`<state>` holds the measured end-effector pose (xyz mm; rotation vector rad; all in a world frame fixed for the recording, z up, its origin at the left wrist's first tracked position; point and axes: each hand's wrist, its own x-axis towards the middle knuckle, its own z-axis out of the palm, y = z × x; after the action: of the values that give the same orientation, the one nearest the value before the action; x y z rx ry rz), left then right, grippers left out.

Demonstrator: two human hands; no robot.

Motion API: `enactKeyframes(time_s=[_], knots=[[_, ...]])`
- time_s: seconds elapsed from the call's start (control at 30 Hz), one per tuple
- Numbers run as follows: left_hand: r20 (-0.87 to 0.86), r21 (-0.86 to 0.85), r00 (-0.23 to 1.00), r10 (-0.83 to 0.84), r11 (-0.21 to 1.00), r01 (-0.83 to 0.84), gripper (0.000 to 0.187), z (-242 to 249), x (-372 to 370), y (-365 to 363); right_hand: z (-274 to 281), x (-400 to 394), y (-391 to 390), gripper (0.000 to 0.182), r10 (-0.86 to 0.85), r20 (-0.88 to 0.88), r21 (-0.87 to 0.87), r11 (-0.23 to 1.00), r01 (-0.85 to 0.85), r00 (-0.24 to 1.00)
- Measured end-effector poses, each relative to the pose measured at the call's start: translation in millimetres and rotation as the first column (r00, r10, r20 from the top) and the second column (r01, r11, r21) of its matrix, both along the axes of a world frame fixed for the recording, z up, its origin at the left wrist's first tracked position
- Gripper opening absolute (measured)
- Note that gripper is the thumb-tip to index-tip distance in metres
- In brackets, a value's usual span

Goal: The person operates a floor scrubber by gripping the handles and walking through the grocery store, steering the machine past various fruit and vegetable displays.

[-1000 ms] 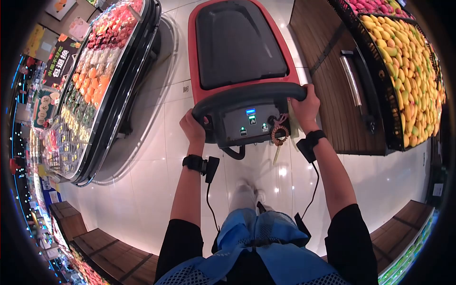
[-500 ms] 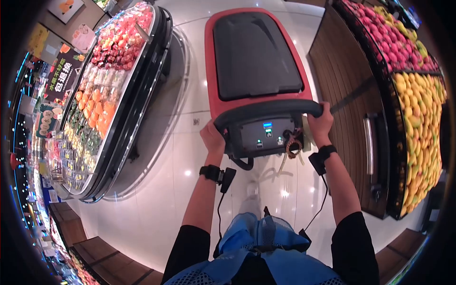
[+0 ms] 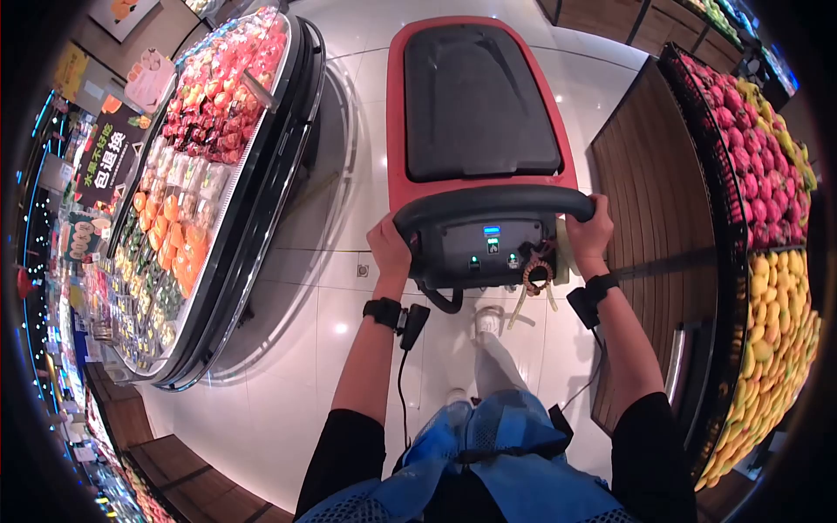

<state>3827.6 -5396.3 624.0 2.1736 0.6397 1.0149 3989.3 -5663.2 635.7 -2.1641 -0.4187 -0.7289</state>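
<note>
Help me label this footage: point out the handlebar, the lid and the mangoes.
Handlebar (image 3: 493,200): head view, middle of its curved grip.
Lid (image 3: 479,106): head view, middle of its black top.
Mangoes (image 3: 762,350): head view, a fruit near the middle of the pile.

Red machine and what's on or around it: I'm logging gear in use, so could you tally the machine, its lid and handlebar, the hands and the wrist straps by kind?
Red machine: 1
Black lid: 1
Handlebar: 1
Hands: 2, left hand and right hand
Wrist straps: 2, left strap and right strap
Total: 7
</note>
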Motion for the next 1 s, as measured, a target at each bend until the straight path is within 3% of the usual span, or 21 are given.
enactKeyframes(time_s=[0.03,0.1,0.13,0.2,0.3,0.43,0.5,0.63,0.8,0.87,0.9,0.93,0.97,1.0], knots=[[-0.008,-0.003,1.000,0.007,1.000,-0.007,0.032,-1.2,11.1,7.8,0.5,14.8,8.1,0.036,0.010,-0.003,-0.001,1.000,-0.010,1.000],[-0.136,-0.243,0.991,-0.005,0.970,-0.029,0.027,6.4,49.1,31.2,3.9,49.6,26.6,0.034,0.001,-0.014,-0.003,1.000,-0.001,1.000],[-0.127,-0.233,0.992,-0.010,0.972,-0.019,0.027,10.2,69.1,39.5,4.5,66.2,34.6,0.034,0.011,-0.036,-0.018,1.000,-0.011,0.999],[0.010,0.041,0.996,0.083,0.996,-0.083,0.036,9.4,101.1,53.6,6.8,99.7,52.3,0.033,0.024,-0.080,-0.032,0.999,-0.027,0.996],[0.079,0.182,0.986,0.144,0.971,-0.157,0.035,-1.7,150.3,82.2,9.6,150.2,79.3,0.033,0.042,-0.059,-0.029,0.999,-0.044,0.997],[0.005,0.092,0.988,0.156,0.984,-0.156,0.034,-8.6,213.5,125.9,14.7,214.6,117.5,0.034,0.070,-0.030,-0.017,0.997,-0.070,0.997],[0.042,0.248,0.972,0.232,0.940,-0.235,0.034,-18.0,245.6,147.8,18.6,248.7,137.6,0.034,0.061,-0.030,-0.032,0.998,-0.062,0.998],[0.018,0.068,0.986,0.164,0.984,-0.164,0.036,0.5,309.1,181.8,19.0,313.8,176.8,0.034,0.046,-0.023,-0.033,0.998,-0.047,0.999],[0.032,0.108,0.984,0.177,0.978,-0.179,0.034,10.2,397.0,231.5,22.9,399.1,228.8,0.034,0.019,-0.012,-0.030,0.999,-0.019,1.000],[-0.070,0.264,0.993,0.100,0.961,-0.078,0.033,17.4,423.9,248.0,22.1,429.0,244.7,0.036,0.010,-0.008,-0.034,0.999,-0.011,1.000],[-0.086,0.253,0.991,0.102,0.964,-0.077,0.033,14.6,433.0,256.7,21.9,439.9,252.3,0.036,0.013,-0.022,-0.047,0.999,-0.014,1.000],[-0.174,0.060,0.983,0.058,0.997,-0.048,0.024,12.7,448.6,266.9,24.3,456.7,261.5,0.037,0.006,-0.019,-0.047,0.999,-0.007,1.000],[-0.238,-0.135,0.971,0.002,0.990,-0.035,0.031,12.4,469.3,278.7,28.6,479.1,272.4,0.038,0.004,-0.003,-0.044,0.999,-0.004,1.000],[-0.232,-0.140,0.973,0.008,0.989,-0.042,0.031,16.4,491.7,285.8,28.5,497.9,280.1,0.041,0.015,-0.020,-0.040,0.999,-0.016,1.000]])
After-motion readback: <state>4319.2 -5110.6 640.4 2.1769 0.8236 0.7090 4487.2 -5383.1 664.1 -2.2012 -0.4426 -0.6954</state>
